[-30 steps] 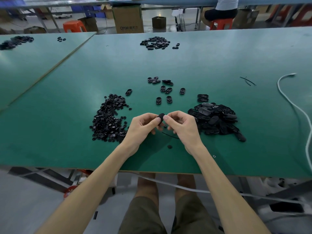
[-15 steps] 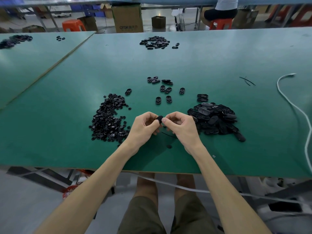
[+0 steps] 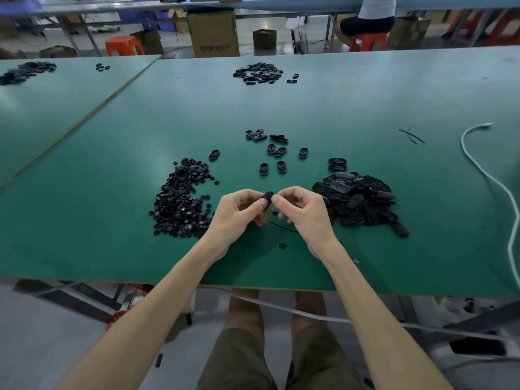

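Both my hands meet just above the green table point(image 3: 323, 108), pinching one small black oval plastic part point(image 3: 268, 199) between them. My left hand point(image 3: 237, 213) holds it from the left with thumb and fingertips, and my right hand point(image 3: 302, 213) pinches it from the right. A heap of small black round pieces point(image 3: 181, 201) lies to the left of my hands. A heap of larger black oval shells point(image 3: 358, 199) lies to the right. Several assembled oval parts point(image 3: 274, 152) are spread out beyond my hands.
A single small black piece point(image 3: 282, 245) and a thin black strand point(image 3: 284, 228) lie under my hands. A white cable point(image 3: 484, 170) curves along the table's right side. Another pile of black parts point(image 3: 259, 73) sits far back. A person on an orange stool point(image 3: 365, 42) sits beyond the table.
My hands have stayed together on the black part, shifting only slightly as the fingers work on it. Nothing else on the table has moved.
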The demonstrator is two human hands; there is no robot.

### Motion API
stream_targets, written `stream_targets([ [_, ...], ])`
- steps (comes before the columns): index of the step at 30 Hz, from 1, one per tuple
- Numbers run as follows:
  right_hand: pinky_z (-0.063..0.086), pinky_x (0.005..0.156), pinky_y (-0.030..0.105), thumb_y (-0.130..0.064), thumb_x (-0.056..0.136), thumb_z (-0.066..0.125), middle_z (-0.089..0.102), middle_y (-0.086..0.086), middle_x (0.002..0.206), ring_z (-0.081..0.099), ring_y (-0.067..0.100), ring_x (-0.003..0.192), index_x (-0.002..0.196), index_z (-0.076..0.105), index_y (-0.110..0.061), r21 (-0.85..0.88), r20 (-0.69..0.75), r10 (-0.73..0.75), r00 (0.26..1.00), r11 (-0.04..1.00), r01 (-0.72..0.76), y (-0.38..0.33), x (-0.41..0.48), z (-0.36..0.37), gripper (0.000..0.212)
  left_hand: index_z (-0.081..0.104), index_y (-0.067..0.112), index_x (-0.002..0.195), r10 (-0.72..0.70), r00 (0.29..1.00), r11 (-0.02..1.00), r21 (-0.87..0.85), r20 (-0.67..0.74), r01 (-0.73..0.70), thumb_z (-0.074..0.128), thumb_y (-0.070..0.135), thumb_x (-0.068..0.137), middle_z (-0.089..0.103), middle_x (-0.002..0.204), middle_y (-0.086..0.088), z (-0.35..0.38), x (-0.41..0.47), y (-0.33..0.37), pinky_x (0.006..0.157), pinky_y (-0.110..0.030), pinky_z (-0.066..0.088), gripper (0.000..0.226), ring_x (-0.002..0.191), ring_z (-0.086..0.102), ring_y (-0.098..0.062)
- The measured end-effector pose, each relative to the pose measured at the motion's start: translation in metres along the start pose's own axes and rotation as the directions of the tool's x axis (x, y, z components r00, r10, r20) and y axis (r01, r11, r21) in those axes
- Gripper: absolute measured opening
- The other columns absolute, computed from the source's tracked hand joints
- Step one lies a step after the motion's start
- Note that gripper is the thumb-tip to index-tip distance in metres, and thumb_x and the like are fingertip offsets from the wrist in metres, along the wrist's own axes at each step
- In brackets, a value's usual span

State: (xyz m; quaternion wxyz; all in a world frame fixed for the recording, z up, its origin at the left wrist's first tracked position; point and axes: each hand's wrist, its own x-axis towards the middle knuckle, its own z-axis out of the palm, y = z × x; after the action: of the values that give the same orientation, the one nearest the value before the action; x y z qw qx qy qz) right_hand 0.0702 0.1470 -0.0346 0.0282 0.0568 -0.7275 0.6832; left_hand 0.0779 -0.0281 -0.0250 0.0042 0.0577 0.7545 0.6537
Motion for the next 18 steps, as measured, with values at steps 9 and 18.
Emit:
stream_targets([
  [9, 0.048, 0.059, 0.026, -0.025, 0.102, 0.068, 0.072, -0.004, 0.075, 0.063, 0.007, 0.063, 0.096, 0.072, -0.018, 0.013, -0.061, 0.014, 0.998, 1.000, -0.013, -0.001, 0.000, 0.003, 0.011, 0.075, 0.019, 0.099, 0.197, 0.979, 0.950, 0.258, -0.059, -0.176, 0.074, 0.016, 0.094, 0.073, 0.092, 0.004, 0.017, 0.036, 0.038, 0.076, -0.018, 0.049, 0.006, 0.081, 0.066, -0.007],
  [18, 0.044, 0.057, 0.010, 0.005, 0.101, 0.054, 0.055, -0.010, 0.073, 0.052, 0.004, 0.064, 0.076, 0.053, -0.025, -0.110, -0.111, 0.122, 0.986, 0.985, -0.134, 0.002, 0.003, 0.003, 0.039, 0.080, 0.019, 0.108, 0.146, 0.946, 0.808, 0.516, 0.289, -0.283, 0.077, 0.026, 0.092, 0.078, 0.103, 0.006, 0.104, 0.070, 0.068, 0.095, -0.030, 0.052, 0.018, 0.086, 0.065, -0.006],
])
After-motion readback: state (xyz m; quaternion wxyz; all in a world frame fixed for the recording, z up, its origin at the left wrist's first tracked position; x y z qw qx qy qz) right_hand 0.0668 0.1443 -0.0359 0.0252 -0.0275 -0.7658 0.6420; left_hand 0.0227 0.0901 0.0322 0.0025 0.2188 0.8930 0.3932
